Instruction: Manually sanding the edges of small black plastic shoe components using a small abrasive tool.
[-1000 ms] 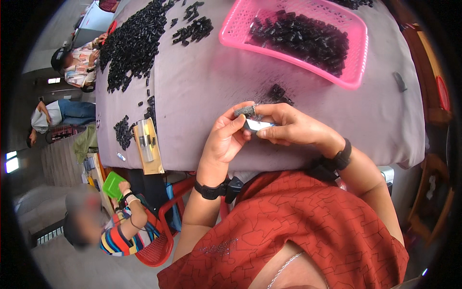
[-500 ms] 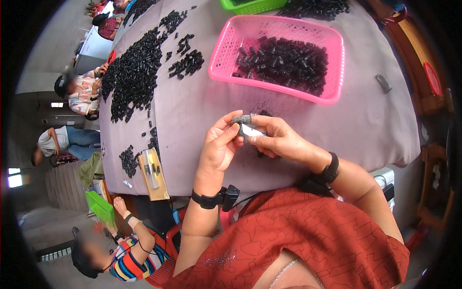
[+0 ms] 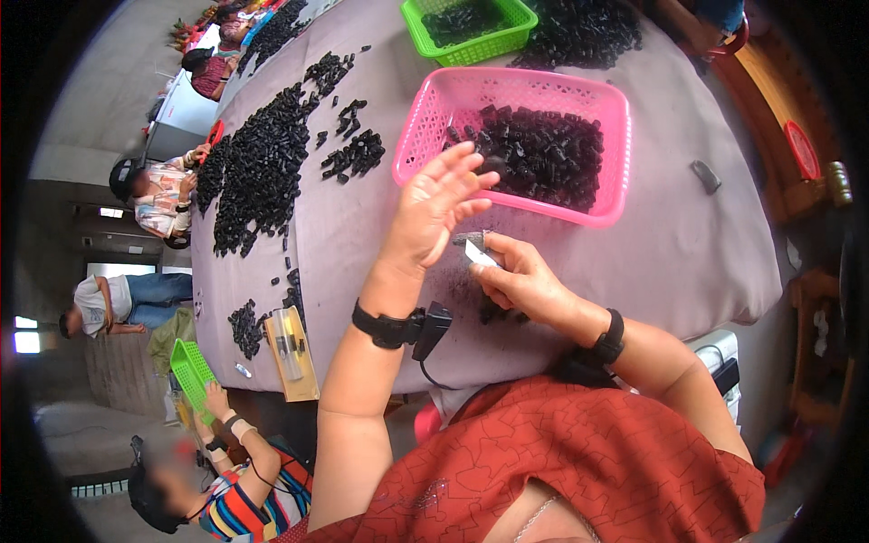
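Note:
My left hand [image 3: 439, 206] is raised at the near left corner of the pink basket [image 3: 625, 149], palm up with its fingers spread. A blurred black piece [image 3: 491, 168] shows right beside its fingertips; whether it touches them I cannot tell. Lower and to the right, my right hand [image 3: 525, 276] is closed on a small white blade-like tool [image 3: 480, 254]. Dark grey wrapping [image 3: 469, 239] shows at that hand's fingertip end. Many short black pieces [image 3: 543, 154] lie heaped inside the basket. Dark crumbs are scattered on the cloth under my hands.
A green basket [image 3: 525, 41] stands behind the pink one, beside another black heap [image 3: 588, 32]. More black pieces [image 3: 262, 172] spread over the left of the cloth-covered table [image 3: 362, 271]. A yellow tray [image 3: 303, 380] sits at the near left edge. Several people are around the table's left side.
My left hand has left the right hand and moved up to the pink basket, its fingers opening. The right hand keeps the white tool. The baskets appear lower in view.

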Available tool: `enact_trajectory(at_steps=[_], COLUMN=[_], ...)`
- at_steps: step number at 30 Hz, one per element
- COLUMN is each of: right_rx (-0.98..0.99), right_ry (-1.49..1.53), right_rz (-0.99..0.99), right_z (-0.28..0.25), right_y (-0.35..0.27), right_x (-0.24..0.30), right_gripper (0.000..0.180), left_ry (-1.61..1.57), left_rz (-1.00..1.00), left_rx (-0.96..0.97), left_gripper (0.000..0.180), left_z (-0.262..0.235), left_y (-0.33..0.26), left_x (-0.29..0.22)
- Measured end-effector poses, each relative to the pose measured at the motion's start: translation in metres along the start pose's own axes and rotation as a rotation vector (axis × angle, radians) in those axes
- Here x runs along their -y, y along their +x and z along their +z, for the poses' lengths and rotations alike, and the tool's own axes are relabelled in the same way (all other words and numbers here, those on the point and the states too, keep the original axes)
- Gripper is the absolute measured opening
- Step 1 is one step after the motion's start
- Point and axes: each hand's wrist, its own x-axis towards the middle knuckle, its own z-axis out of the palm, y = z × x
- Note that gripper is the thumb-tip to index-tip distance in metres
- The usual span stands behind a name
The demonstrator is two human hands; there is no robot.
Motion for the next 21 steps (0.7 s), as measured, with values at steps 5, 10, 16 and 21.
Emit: enact_trajectory(at_steps=[5, 10, 16, 21], right_rx=[-0.043, -0.102, -0.165, -0.150], right_ry=[-0.006, -0.092, -0.036, -0.061], right_rz=[-0.041, -0.104, -0.127, -0.138], right_z=[-0.001, -0.004, -0.007, -0.008], right_y=[0.000, 0.004, 0.009, 0.008], right_x=[-0.002, 0.002, 0.003, 0.001], right_gripper=[0.015, 0.017, 0.016, 0.017], left_ry=[0.008, 0.095, 0.383, 0.760], left_rz=[0.011, 0.026, 0.014, -0.021], left_rx=[-0.058, -0.203, -0.323, -0.181], left_gripper=[0.040, 0.030, 0.028, 0.021], left_z=[0.003, -0.011, -0.005, 0.010], left_y=[-0.013, -0.054, -0.094, -0.114], left_x=[0.001, 0.005, 0.040, 0.071])
